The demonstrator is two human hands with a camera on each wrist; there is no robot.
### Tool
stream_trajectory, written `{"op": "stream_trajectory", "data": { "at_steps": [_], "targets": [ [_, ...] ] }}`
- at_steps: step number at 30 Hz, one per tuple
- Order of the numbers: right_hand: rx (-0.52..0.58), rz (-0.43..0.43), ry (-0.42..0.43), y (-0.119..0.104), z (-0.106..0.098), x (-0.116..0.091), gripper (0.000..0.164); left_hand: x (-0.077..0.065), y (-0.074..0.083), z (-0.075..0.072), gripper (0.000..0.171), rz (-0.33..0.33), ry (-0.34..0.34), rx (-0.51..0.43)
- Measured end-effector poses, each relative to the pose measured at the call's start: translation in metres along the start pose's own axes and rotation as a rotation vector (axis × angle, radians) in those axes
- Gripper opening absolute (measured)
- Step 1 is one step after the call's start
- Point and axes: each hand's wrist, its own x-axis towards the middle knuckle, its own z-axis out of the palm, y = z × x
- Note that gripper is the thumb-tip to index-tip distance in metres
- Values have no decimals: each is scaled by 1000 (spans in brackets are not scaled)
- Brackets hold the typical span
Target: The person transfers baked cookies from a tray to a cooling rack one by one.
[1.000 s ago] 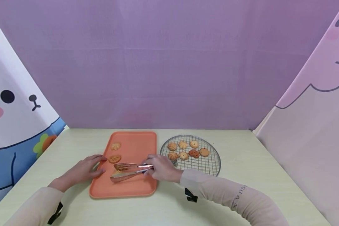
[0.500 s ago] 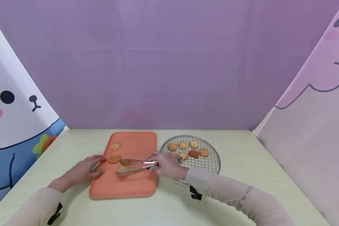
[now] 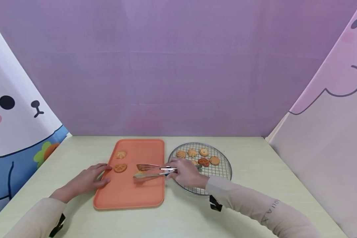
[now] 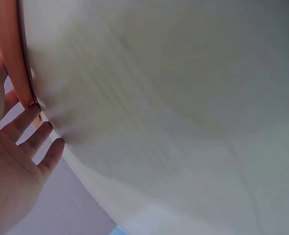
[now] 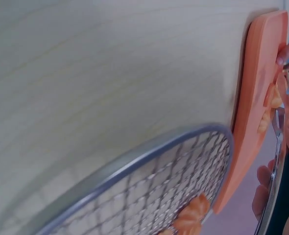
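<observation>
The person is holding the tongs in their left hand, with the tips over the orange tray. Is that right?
Not quite: the tongs are in the right hand, as the head view shows. The left hand is at the tray's edge. The tips are indeed over the orange tray.
</observation>
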Motion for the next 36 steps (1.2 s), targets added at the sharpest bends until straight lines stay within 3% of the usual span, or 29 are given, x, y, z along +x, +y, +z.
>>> {"op": "stream_trajectory", "data": {
  "at_steps": [18,32,36],
  "targets": [
    [15,153,48,29,-25,-34,41,-1,0,-1,54,18,14,-1],
    [-48,118,134,59,-38,-61,39,1,-2,1,56,-6,-14,-23],
    [-36,170,130,63,-42,-69,39,1,-3,2,55,4,-10,-20]
  ]
}}
